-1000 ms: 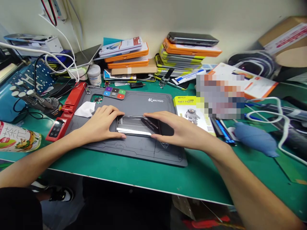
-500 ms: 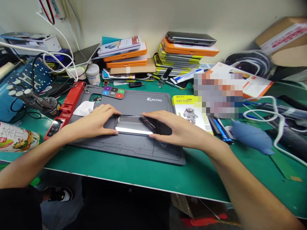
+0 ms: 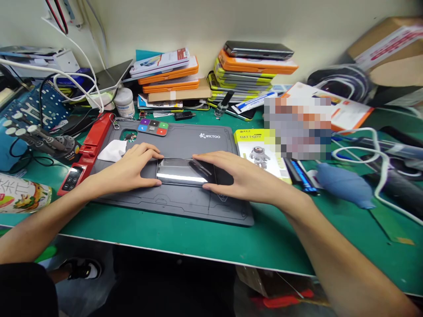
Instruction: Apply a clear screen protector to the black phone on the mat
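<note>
- Glossy phone [image 3: 180,171]: on gray mat [image 3: 178,209]; right end hard to make out.
- Left hand [image 3: 135,167], right hand [image 3: 246,176]: grasping phone's opposite ends, thumbs nearest.
- Battery box [image 3: 256,152]: partly obscured by pixelation.
- Printed container [image 3: 24,193]: cut off at left.

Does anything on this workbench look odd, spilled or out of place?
No spill that I can see. The left stack of boxes looks askew, its edges out of line, and a blocky blurred patch by the battery box hides whatever lies there. No crack shows on the phone between left hand and right hand.
</note>
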`<state>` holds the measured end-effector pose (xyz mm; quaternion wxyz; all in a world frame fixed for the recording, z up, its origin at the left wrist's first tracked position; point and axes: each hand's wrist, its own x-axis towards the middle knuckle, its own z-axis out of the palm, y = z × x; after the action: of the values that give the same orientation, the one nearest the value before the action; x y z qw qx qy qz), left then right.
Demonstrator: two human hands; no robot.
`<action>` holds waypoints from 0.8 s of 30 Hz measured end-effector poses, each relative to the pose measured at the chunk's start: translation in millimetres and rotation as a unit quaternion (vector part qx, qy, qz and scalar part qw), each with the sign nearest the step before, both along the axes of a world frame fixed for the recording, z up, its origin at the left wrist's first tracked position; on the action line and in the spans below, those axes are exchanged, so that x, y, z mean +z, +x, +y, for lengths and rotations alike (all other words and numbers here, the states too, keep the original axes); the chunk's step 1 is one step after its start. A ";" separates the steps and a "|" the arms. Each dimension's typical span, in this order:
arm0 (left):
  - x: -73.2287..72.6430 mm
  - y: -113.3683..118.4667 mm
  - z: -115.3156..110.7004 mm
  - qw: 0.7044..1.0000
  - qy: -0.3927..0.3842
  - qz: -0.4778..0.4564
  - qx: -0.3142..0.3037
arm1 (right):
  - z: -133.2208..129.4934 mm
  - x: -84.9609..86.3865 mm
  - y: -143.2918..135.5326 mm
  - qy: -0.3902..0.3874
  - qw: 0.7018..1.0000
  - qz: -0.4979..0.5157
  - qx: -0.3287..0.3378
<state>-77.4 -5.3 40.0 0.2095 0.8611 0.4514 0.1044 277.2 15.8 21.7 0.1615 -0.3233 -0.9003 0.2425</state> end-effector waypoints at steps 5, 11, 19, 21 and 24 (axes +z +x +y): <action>-1.5 -0.4 -0.4 1.000 -0.006 -0.007 0.004 | -1.0 1.8 -0.3 0.007 1.000 -0.004 -0.002; -1.5 2.4 -1.2 1.000 0.001 -0.004 0.009 | -1.4 1.2 1.5 0.025 1.000 -0.014 0.003; -2.8 1.9 -1.2 1.000 0.008 0.004 0.006 | -5.1 2.1 7.6 0.054 0.997 -0.049 -0.015; -2.3 2.2 -1.2 1.000 0.005 0.004 0.010 | -5.7 3.4 9.2 0.065 0.996 -0.057 -0.016; -0.9 3.5 -1.1 1.000 -0.001 0.000 0.014 | -5.9 5.5 11.9 0.082 0.994 -0.069 -0.021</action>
<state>-73.9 -6.4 39.0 0.2092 0.8545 0.4633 0.1069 289.1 9.9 27.1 0.1301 -0.3441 -0.9191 0.1410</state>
